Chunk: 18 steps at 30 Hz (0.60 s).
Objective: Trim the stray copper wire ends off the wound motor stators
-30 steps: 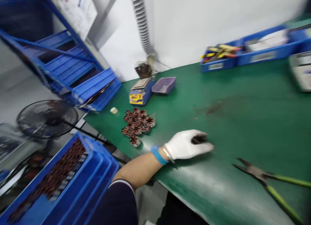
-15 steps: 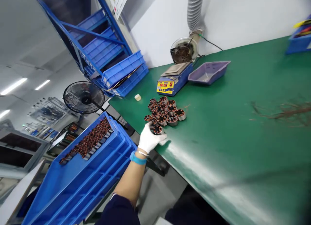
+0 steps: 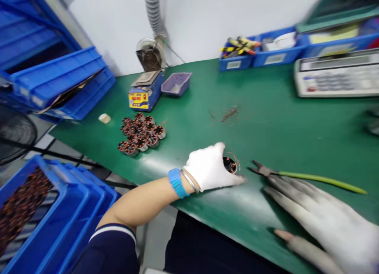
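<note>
My left hand (image 3: 209,167), in a white glove, is closed around a motor stator (image 3: 229,165) with copper windings and loose wire ends, low over the green bench or on it. To the right, green-handled cutting pliers (image 3: 322,179) lie on the bench. My right hand (image 3: 314,214), in a glove with greyed fingers, reaches in from the right edge, its fingers stretched out and thumb apart. Its fingertips are at the near handle of the pliers, partly covering it. Several more stators (image 3: 141,132) stand grouped on the bench to the left.
A blue soldering pot (image 3: 145,93) with a yellow panel stands at the back, beside a purple tray (image 3: 177,84). Copper wire scraps (image 3: 229,114) lie mid-bench. Blue bins (image 3: 275,57) and a calculator (image 3: 337,76) sit back right. Stacked blue crates (image 3: 74,211) with stators are at lower left.
My left hand has carried a stator rightward, away from the group. The view has turned right, bringing in my right hand, the pliers and the calculator.
</note>
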### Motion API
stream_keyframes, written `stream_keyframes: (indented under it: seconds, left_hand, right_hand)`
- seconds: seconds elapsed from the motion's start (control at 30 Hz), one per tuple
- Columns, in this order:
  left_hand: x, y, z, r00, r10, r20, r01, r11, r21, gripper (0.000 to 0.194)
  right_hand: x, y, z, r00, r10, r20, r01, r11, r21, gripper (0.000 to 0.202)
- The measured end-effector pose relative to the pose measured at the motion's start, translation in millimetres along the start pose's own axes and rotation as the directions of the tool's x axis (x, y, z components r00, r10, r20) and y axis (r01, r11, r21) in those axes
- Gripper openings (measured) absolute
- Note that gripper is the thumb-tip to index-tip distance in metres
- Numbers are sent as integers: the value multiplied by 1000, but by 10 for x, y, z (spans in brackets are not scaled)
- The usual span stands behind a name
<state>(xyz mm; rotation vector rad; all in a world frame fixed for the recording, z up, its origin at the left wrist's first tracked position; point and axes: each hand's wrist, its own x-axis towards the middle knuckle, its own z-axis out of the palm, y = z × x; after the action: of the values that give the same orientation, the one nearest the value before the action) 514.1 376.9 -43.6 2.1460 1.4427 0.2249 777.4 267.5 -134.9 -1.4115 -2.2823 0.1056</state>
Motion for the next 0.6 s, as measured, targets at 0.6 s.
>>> stream_keyframes:
  seconds: [0.6]
  left_hand:
    - [321,-11,251,963,268,25,-251,927,-278,120]
  right_hand:
    - [1162,-201,-293,744,632,217,-633,771,-72,28]
